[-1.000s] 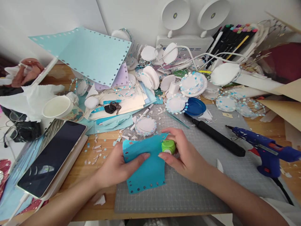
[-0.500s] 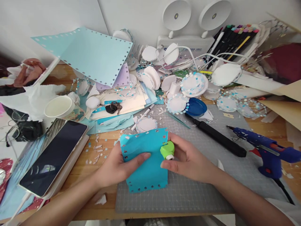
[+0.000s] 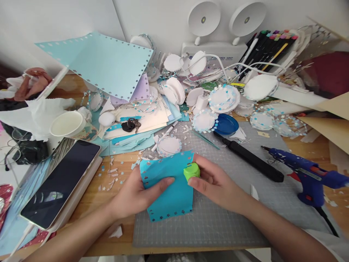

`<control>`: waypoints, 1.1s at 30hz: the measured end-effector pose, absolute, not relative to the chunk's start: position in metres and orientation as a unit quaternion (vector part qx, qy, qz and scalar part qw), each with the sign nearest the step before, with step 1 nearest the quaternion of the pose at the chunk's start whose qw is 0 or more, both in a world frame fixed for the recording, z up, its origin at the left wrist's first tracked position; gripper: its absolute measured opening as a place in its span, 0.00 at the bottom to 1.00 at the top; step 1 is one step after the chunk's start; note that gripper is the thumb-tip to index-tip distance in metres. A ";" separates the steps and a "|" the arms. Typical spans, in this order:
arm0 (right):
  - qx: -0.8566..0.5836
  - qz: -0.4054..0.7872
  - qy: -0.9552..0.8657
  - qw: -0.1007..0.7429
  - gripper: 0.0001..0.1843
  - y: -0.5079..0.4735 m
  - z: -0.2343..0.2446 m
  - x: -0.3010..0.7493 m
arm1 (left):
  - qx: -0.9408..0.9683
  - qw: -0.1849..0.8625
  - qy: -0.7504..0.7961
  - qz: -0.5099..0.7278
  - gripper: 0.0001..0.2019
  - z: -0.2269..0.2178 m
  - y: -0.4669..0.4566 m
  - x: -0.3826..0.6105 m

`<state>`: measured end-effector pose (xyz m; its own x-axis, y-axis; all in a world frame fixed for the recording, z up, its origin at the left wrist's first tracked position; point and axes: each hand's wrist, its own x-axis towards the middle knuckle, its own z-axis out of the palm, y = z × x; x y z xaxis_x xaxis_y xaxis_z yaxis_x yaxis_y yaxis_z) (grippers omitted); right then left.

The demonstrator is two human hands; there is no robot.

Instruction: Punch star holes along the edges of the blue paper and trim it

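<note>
A bright blue sheet of paper (image 3: 171,196) hangs over the grey cutting mat (image 3: 218,229), with small star-shaped holes along its top, left and bottom edges. My left hand (image 3: 144,191) grips it from the left, thumb on top and fingers hidden behind. At the paper's right edge, my right hand (image 3: 214,180) closes on a small green craft punch (image 3: 191,171). Its thumb presses on the near end of the punch, and the index finger lies behind the paper. The punch sits over the edge near the upper right corner.
A phone (image 3: 61,183) lies at left beside a paper cup (image 3: 68,124). Behind are stacked papers (image 3: 152,118), keys (image 3: 131,124) and several star-trimmed white discs (image 3: 224,98). At right lie a black pen-like tool (image 3: 249,156) and a blue glue gun (image 3: 308,174). Paper scraps litter the wood.
My right thumb has moved onto the punch's white button, which is now covered. The punch has shifted slightly left and up along the paper's edge. The left hand keeps its grip.
</note>
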<state>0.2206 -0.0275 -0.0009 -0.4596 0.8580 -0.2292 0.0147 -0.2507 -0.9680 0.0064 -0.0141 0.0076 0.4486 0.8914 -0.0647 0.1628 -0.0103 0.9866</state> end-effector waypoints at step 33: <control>-0.472 0.688 -0.422 0.355 0.19 -0.022 0.003 0.210 | 0.655 0.545 0.450 0.267 0.08 0.005 -0.013 0.007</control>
<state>0.2104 -0.0224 0.0026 -0.3015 0.8868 -0.3502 -0.0896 -0.3920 -0.9156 0.0074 -0.0132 0.0051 0.4531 0.8802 -0.1413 0.2991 -0.0008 0.9542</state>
